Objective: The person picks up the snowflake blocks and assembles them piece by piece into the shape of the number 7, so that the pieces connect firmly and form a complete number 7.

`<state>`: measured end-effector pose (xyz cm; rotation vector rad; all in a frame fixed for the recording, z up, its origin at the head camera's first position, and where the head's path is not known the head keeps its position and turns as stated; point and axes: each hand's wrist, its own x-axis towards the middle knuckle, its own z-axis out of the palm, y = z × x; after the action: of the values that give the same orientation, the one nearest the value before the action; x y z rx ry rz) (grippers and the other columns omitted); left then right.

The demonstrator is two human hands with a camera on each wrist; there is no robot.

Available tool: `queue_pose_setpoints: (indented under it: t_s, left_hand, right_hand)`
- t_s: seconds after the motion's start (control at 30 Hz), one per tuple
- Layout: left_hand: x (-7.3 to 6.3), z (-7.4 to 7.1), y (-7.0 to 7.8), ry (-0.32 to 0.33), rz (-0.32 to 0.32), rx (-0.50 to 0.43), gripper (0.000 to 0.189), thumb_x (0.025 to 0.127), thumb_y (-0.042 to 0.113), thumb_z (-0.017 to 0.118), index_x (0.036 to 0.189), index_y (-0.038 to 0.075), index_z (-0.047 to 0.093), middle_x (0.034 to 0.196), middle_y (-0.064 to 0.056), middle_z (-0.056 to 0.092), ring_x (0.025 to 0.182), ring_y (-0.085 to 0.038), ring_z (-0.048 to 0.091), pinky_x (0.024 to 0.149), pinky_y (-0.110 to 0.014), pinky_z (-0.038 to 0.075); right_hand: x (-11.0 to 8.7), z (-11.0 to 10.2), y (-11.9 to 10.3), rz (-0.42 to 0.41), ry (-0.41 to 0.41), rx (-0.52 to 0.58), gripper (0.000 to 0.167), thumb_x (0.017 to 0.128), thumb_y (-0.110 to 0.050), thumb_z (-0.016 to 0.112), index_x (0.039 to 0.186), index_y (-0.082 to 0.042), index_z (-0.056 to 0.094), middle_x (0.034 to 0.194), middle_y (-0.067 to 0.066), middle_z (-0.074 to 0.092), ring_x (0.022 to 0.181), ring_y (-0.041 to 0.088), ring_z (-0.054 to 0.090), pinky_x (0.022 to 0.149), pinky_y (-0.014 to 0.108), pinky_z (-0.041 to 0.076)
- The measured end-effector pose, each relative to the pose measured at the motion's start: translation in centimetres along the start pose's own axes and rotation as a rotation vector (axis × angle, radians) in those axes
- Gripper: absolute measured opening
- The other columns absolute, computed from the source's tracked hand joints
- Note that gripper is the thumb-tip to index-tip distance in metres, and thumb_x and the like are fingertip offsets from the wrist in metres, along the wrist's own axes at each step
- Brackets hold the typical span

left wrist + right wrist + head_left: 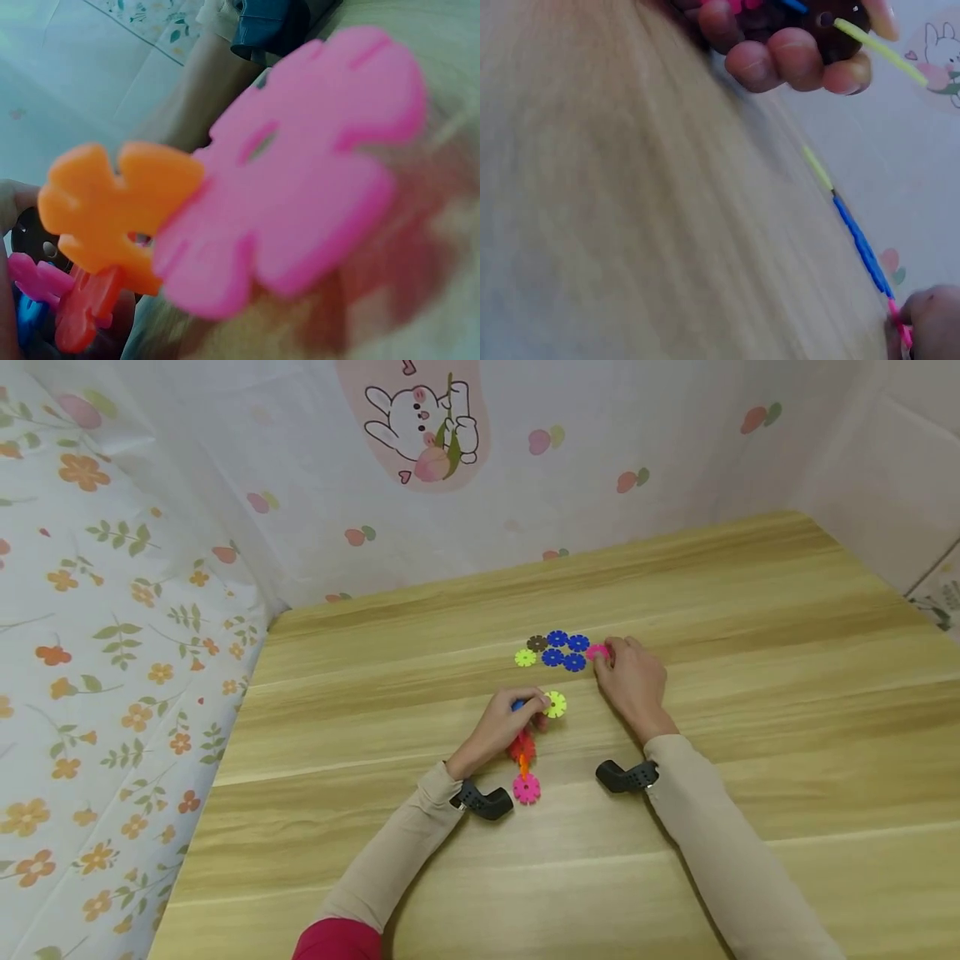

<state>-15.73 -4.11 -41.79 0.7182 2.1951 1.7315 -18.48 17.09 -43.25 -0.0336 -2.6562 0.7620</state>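
My left hand (501, 727) grips a chain of slotted plastic snowflake discs above the table. A yellow disc (555, 704) sticks out past the fingertips, and a brown disc (832, 30) shows among the fingers in the right wrist view. Below the hand hang a red disc (522, 747), an orange disc (112, 214) and, at the lower end, a pink disc (527, 788). Part of the chain is hidden by the hand. Farther back, my right hand (636, 683) pinches a second pink disc (597, 652) at the right end of the loose discs.
Several blue discs (574, 662) lie flat in a close group, with a loose brown disc (537, 643) and a loose yellow disc (525, 657) on their left. The wooden table (750, 610) meets a printed curtain (300, 460) at its back and left sides.
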Motion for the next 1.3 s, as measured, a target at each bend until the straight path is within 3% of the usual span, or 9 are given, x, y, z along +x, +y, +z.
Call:
queue_pose_setpoints:
  t_s: [0.1, 0.27, 0.5, 0.77, 0.93, 1.03, 1.1, 1.3]
  left_hand:
    - [0.0, 0.2, -0.9, 0.004, -0.014, 0.016, 0.022, 0.095, 0.009, 0.05, 0.093, -0.004, 0.067, 0.074, -0.016, 0.064, 0.069, -0.024, 0.061, 0.066, -0.029, 0.051]
    - [0.2, 0.4, -1.0, 0.016, -0.027, 0.035, 0.025, 0.096, 0.016, 0.049, 0.09, 0.0, 0.067, 0.07, -0.009, 0.062, 0.066, -0.018, 0.06, 0.063, -0.029, 0.051]
    - [0.3, 0.3, -1.1, 0.056, -0.08, -0.005, 0.035, 0.099, 0.025, 0.046, 0.091, -0.003, 0.066, 0.072, -0.008, 0.061, 0.065, -0.016, 0.061, 0.06, -0.03, 0.053]
    - [0.2, -0.3, -0.4, 0.022, -0.066, -0.056, 0.042, 0.101, 0.028, 0.04, 0.094, -0.008, 0.062, 0.075, -0.015, 0.061, 0.066, -0.019, 0.06, 0.062, -0.031, 0.053]
    - [0.1, -0.4, 0.0, 0.03, -0.09, -0.05, 0.041, 0.101, 0.028, 0.041, 0.095, -0.007, 0.062, 0.075, -0.014, 0.061, 0.066, -0.019, 0.059, 0.063, -0.031, 0.053]
    - [0.3, -0.3, -0.9, 0.036, -0.1, -0.031, 0.041, 0.1, 0.03, 0.042, 0.095, -0.004, 0.064, 0.074, -0.01, 0.061, 0.064, -0.015, 0.059, 0.062, -0.031, 0.053]
    - [0.3, -0.3, -0.7, 0.028, -0.111, -0.033, 0.039, 0.101, 0.026, 0.042, 0.096, -0.005, 0.064, 0.075, -0.013, 0.061, 0.065, -0.017, 0.059, 0.061, -0.03, 0.053]
    - [-0.3, -0.3, 1.6, 0.015, -0.101, -0.039, 0.033, 0.1, 0.013, 0.041, 0.097, -0.011, 0.062, 0.078, -0.024, 0.06, 0.067, -0.027, 0.06, 0.06, -0.03, 0.054]
  right_hand:
    - [-0.5, -0.1, 0.2, 0.016, -0.011, 0.037, 0.029, 0.089, -0.019, 0.059, 0.104, 0.006, 0.062, 0.077, 0.014, 0.056, 0.062, 0.027, 0.05, 0.051, 0.037, 0.039]
    - [-1.1, -0.5, 0.7, 0.067, 0.017, 0.182, 0.021, 0.089, -0.018, 0.062, 0.095, 0.001, 0.055, 0.072, 0.008, 0.05, 0.06, 0.023, 0.045, 0.053, 0.032, 0.031]
    - [-2.5, -1.1, 0.5, -0.084, 0.019, 0.382, 0.016, 0.089, -0.016, 0.063, 0.087, 0.0, 0.063, 0.062, 0.004, 0.048, 0.055, 0.017, 0.039, 0.049, 0.024, 0.029]
    - [-4.7, -1.6, -1.1, -0.208, -0.047, 0.572, 0.009, 0.088, -0.007, 0.064, 0.094, -0.004, 0.069, 0.07, 0.002, 0.058, 0.055, 0.011, 0.045, 0.048, 0.017, 0.035]
    - [-5.2, -2.2, -2.4, -0.23, -0.036, 0.614, 0.01, 0.084, 0.001, 0.066, 0.093, -0.001, 0.07, 0.074, 0.005, 0.063, 0.055, 0.01, 0.046, 0.049, 0.017, 0.037]
    - [-5.3, -1.7, -2.0, -0.236, -0.039, 0.613, 0.011, 0.084, 0.001, 0.066, 0.093, -0.003, 0.07, 0.077, 0.004, 0.064, 0.056, 0.01, 0.05, 0.051, 0.016, 0.039]
    - [-5.3, -1.3, -1.6, -0.243, -0.047, 0.623, 0.011, 0.085, -0.002, 0.066, 0.094, -0.006, 0.07, 0.079, 0.002, 0.065, 0.059, 0.009, 0.053, 0.054, 0.016, 0.042]
    - [-5.4, -1.5, -1.6, -0.226, -0.081, 0.609, 0.011, 0.086, -0.003, 0.065, 0.095, -0.007, 0.07, 0.084, 0.002, 0.066, 0.064, 0.009, 0.056, 0.058, 0.016, 0.045]
